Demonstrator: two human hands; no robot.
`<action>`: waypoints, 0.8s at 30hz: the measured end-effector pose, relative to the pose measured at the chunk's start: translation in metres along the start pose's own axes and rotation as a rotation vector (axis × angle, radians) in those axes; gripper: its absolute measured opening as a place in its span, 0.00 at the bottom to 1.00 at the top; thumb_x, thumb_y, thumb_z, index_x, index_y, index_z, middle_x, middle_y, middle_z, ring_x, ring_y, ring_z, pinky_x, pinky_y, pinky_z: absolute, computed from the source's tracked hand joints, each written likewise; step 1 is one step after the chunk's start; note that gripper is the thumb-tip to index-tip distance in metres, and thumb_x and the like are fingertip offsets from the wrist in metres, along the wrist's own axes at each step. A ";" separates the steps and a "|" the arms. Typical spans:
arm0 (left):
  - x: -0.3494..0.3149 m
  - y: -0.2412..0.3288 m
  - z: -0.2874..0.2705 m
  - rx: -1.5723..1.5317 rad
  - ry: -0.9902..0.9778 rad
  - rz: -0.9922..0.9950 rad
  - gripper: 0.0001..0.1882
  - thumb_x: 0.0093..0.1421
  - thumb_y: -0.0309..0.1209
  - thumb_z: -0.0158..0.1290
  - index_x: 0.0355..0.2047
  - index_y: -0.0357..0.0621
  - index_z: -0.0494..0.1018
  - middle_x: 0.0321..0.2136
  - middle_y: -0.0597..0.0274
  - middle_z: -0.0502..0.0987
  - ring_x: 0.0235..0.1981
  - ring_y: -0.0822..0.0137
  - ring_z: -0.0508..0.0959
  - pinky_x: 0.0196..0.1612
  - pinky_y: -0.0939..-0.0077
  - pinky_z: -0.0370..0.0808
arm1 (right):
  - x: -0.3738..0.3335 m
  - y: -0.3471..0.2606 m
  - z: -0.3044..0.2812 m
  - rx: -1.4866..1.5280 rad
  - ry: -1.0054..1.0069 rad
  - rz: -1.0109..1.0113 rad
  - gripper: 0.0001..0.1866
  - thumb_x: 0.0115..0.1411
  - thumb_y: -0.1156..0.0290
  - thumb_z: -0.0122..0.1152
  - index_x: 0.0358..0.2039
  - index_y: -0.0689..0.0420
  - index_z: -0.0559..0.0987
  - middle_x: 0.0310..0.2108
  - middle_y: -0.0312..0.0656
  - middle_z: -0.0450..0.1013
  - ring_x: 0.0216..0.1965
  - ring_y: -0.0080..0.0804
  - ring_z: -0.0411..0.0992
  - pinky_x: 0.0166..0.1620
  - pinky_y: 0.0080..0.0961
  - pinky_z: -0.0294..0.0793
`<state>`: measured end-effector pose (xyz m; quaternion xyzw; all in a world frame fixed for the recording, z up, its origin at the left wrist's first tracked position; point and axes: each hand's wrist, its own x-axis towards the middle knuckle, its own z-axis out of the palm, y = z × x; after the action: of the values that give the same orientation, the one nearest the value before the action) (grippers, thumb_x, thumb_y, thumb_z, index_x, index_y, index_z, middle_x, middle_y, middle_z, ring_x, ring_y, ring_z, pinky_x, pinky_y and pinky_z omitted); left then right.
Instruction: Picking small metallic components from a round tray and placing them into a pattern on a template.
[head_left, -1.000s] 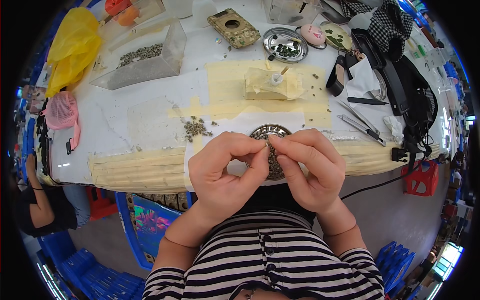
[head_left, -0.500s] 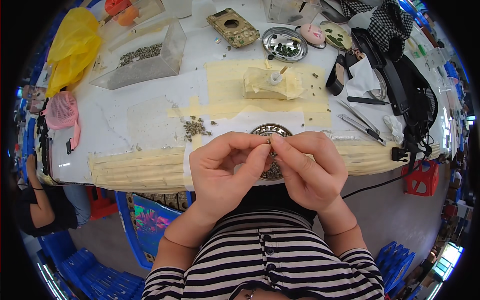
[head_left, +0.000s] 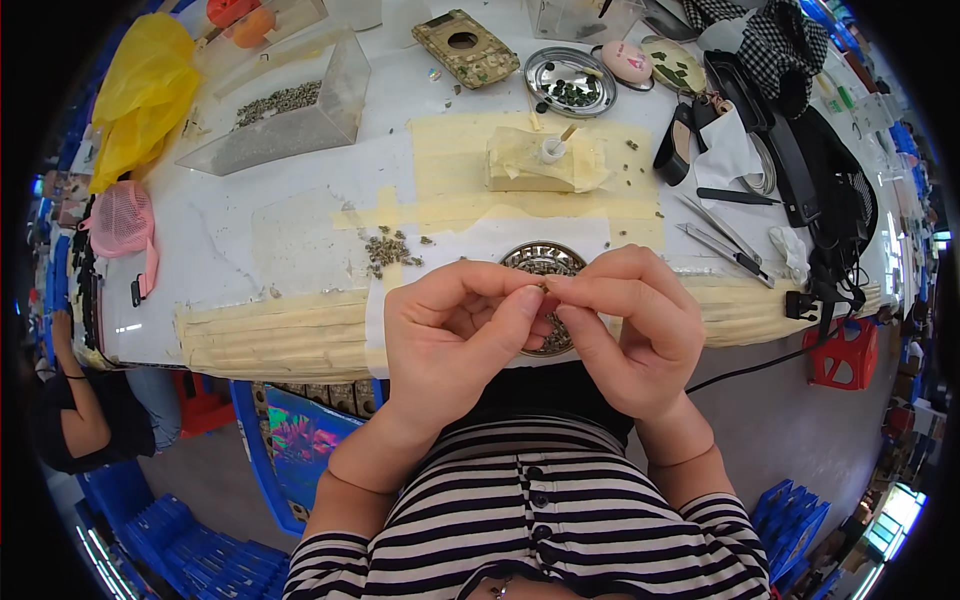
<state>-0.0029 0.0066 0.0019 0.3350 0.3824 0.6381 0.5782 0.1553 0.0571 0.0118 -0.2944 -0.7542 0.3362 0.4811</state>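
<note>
Over a round metal dish [head_left: 543, 250], my left hand [head_left: 450, 335] is closed, thumb and index finger pinching a tiny dull-coloured part [head_left: 542, 287]. My right hand [head_left: 640, 330] meets it from the other side. Its index fingertip is at the tiny part, while its thumb sits lower, with a gap between them. Several small greyish-brown parts lie in the dish, partly hidden behind my fingers. A loose pile of similar small parts [head_left: 385, 250] lies on the table left of the dish.
Behind my hands stands a taped block [head_left: 530, 172] with a small white cup [head_left: 552, 150]. Farther back are a camouflage-patterned model hull [head_left: 467, 50] and a metal plate [head_left: 540, 85] of dark green pieces. A clear bin [head_left: 340, 110] is back left; tweezers [head_left: 725, 225] and a craft knife [head_left: 720, 250] lie right.
My right thumb has dropped away from its index finger, and the right hand has opened and shifted slightly right. My left hand keeps its pinch in nearly the same place.
</note>
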 end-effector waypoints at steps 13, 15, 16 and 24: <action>-0.002 -0.004 0.001 0.043 -0.001 0.058 0.07 0.59 0.17 0.55 0.39 0.29 0.75 0.31 0.57 0.80 0.31 0.74 0.80 0.36 0.82 0.79 | 0.004 0.003 0.004 0.125 0.036 0.105 0.08 0.49 0.85 0.63 0.31 0.62 0.81 0.27 0.41 0.75 0.28 0.28 0.74 0.32 0.21 0.73; -0.002 -0.007 0.001 0.121 0.010 0.131 0.07 0.58 0.16 0.55 0.38 0.28 0.76 0.31 0.56 0.79 0.31 0.73 0.80 0.36 0.82 0.78 | 0.004 0.002 0.004 0.136 0.037 0.124 0.08 0.49 0.84 0.63 0.31 0.62 0.81 0.27 0.41 0.75 0.28 0.28 0.74 0.32 0.21 0.73; -0.002 -0.008 0.001 0.153 0.009 0.154 0.07 0.58 0.15 0.55 0.38 0.28 0.76 0.31 0.56 0.79 0.31 0.73 0.80 0.35 0.82 0.78 | 0.004 0.001 0.004 0.141 0.037 0.134 0.08 0.49 0.84 0.63 0.31 0.61 0.81 0.27 0.41 0.75 0.28 0.28 0.74 0.32 0.21 0.73; -0.002 -0.010 0.000 0.264 0.019 0.243 0.07 0.55 0.14 0.55 0.35 0.29 0.77 0.29 0.58 0.79 0.29 0.73 0.79 0.33 0.83 0.76 | 0.004 0.004 0.005 0.087 0.031 0.089 0.08 0.48 0.84 0.64 0.31 0.61 0.81 0.28 0.41 0.75 0.28 0.28 0.75 0.31 0.20 0.73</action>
<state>0.0019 0.0051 -0.0070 0.4457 0.4250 0.6507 0.4442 0.1494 0.0612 0.0094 -0.3114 -0.7176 0.3853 0.4895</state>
